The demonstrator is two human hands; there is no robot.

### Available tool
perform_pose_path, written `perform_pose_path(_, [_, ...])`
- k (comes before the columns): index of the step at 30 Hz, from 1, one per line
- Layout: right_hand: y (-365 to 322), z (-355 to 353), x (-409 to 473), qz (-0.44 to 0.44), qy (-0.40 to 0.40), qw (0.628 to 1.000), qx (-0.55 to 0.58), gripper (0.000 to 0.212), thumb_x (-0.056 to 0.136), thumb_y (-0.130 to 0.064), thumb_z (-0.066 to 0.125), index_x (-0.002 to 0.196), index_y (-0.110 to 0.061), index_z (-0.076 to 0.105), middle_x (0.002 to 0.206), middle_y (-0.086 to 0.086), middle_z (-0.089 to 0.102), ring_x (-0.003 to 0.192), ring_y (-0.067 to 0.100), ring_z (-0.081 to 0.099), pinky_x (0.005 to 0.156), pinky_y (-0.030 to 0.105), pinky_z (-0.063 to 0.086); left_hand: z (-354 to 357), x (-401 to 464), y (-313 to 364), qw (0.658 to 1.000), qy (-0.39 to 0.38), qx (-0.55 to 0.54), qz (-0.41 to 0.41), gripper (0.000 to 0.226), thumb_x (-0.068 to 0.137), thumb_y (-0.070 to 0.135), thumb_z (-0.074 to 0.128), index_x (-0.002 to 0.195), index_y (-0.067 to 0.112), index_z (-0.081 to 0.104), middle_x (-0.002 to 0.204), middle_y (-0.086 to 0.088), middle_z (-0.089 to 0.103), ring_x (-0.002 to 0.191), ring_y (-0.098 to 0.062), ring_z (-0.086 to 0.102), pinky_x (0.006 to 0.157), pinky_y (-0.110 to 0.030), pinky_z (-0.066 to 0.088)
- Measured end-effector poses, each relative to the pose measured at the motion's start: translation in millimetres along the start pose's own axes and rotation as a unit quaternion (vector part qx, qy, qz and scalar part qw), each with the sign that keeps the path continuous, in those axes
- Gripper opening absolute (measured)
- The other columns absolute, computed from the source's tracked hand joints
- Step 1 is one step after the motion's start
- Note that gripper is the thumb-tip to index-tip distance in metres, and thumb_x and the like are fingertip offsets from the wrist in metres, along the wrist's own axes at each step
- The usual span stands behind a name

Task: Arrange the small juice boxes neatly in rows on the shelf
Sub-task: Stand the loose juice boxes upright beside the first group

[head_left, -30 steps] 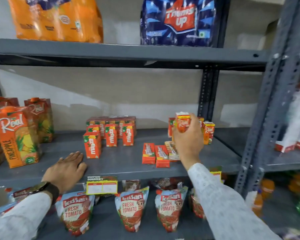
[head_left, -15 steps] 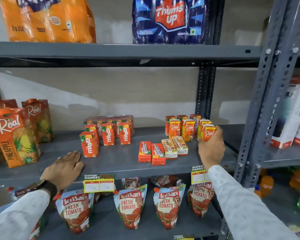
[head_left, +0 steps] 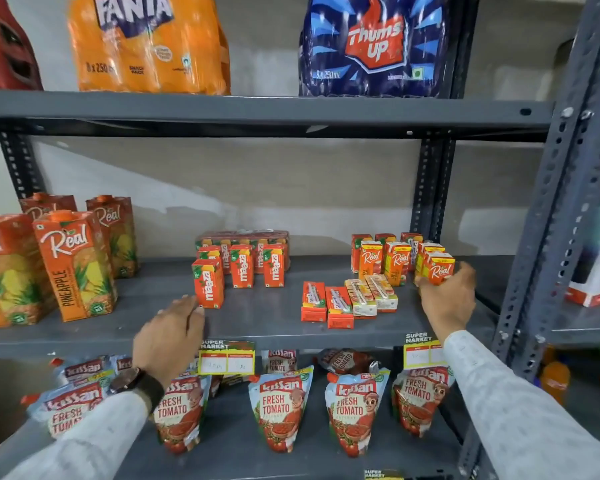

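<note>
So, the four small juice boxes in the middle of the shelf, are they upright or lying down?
Lying down. The four small boxes rest flat on the shelf, straws facing up.

We wear a pale grey-white long-sleeved shirt with a fine speckled pattern on both arms. On our left wrist sits a watch (head_left: 127, 380) with a dark round case and a dark strap. Our left hand (head_left: 168, 336) and right hand (head_left: 447, 303) are bare.
</note>
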State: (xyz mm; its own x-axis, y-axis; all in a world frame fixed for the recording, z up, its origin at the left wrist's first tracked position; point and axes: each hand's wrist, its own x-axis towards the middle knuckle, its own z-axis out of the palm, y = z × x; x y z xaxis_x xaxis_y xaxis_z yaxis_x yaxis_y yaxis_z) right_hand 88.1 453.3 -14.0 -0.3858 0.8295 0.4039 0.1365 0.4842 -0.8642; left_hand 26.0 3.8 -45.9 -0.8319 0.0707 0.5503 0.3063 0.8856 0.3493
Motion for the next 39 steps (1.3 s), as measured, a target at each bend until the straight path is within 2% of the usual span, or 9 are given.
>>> perform_pose_path(3, [-9,-5,-11,-0.022,0.047,0.999,0.006,0.081,0.086,-0.026,0.083,0.150,-0.008,0.035,0.146,0.021,0.046,0.130,0.041,0.051,0.095,0.048,0.048,5,-18,29,0.996,0.011,-0.024,0.080,0.033,0.106,0.035,0.038,0.118,0.021,0.065,0.105,-0.002,0.072,0.087,-0.023,0.068,0.070,-0.033,0.051])
perform_pose_path(6, [-18,-1,-31,-0.178,0.091,0.979,-0.029,0.055,0.090,-0.024,0.076,0.136,-0.013,0.048,0.129,0.011,0.055,0.117,0.027,0.053,0.091,0.038,0.047,25,-10,41,0.990,-0.084,0.021,0.112,0.055,0.106,0.045,0.024,0.140,0.017,0.057,0.147,-0.003,0.058,0.136,-0.021,0.052,0.112,-0.037,0.040])
perform_pose_path(8, [-28,9,-49,-0.274,0.050,0.959,-0.048,0.032,0.093,-0.027,0.070,0.123,-0.020,0.059,0.113,-0.001,0.064,0.105,0.017,0.058,0.093,0.044,0.050,36,-5,42,0.983,-0.116,0.063,0.129,0.075,0.099,0.051,0.005,0.150,0.016,0.047,0.158,-0.003,0.045,0.149,-0.018,0.036,0.122,-0.034,0.019])
perform_pose_path(12, [-59,27,-84,-0.353,-0.138,0.920,-0.102,0.012,0.098,-0.032,0.063,0.107,-0.029,0.071,0.101,-0.013,0.072,0.097,0.007,0.061,0.098,0.042,0.042,42,-3,42,0.982,-0.108,0.088,0.127,0.081,0.095,0.051,0.000,0.153,0.015,0.044,0.160,-0.004,0.042,0.150,-0.018,0.034,0.124,-0.037,0.019])
perform_pose_path(18, [-90,56,-106,-0.354,-0.263,0.848,-0.293,0.031,0.100,-0.047,0.052,0.113,-0.025,0.069,0.120,-0.003,0.070,0.121,0.024,0.053,0.102,0.053,0.036,51,-18,51,0.984,-0.089,0.099,0.121,0.073,0.103,0.055,0.008,0.150,0.015,0.048,0.156,-0.006,0.048,0.147,-0.021,0.039,0.125,-0.043,0.024])
perform_pose_path(23, [-108,83,-113,-0.322,-0.258,0.824,-0.389,0.069,0.088,-0.079,0.049,0.112,-0.018,0.072,0.124,0.007,0.069,0.124,0.032,0.051,0.100,0.053,0.036,50,-26,46,0.986,-0.085,0.083,0.120,0.075,0.103,0.062,0.008,0.151,0.020,0.046,0.158,-0.001,0.046,0.148,-0.018,0.038,0.124,-0.041,0.026])
perform_pose_path(29, [-132,100,-121,-0.333,-0.265,0.776,-0.466,0.045,0.084,-0.060,0.067,0.109,-0.023,0.067,0.113,0.004,0.068,0.114,0.031,0.048,0.090,0.051,0.031,45,-21,38,0.988,-0.066,0.075,0.116,0.078,0.103,0.060,0.006,0.143,0.016,0.057,0.149,-0.005,0.056,0.141,-0.019,0.048,0.121,-0.042,0.034])
perform_pose_path(35, [-141,110,-124,-0.295,-0.295,0.797,-0.436,0.054,0.080,-0.063,0.072,0.115,-0.022,0.064,0.116,0.006,0.066,0.116,0.032,0.053,0.092,0.048,0.035,46,-21,37,0.988,-0.061,0.086,0.113,0.070,0.105,0.056,0.016,0.137,0.016,0.063,0.143,-0.005,0.062,0.135,-0.021,0.055,0.115,-0.043,0.042])
perform_pose_path(39, [-145,109,-125,-0.273,-0.294,0.817,-0.414,0.053,0.081,-0.048,0.076,0.120,-0.019,0.057,0.095,0.004,0.059,0.105,0.030,0.062,0.088,0.045,0.034,45,-18,38,0.988,-0.050,0.091,0.112,0.066,0.105,0.056,0.023,0.130,0.016,0.068,0.135,-0.005,0.067,0.128,-0.022,0.061,0.110,-0.043,0.048])
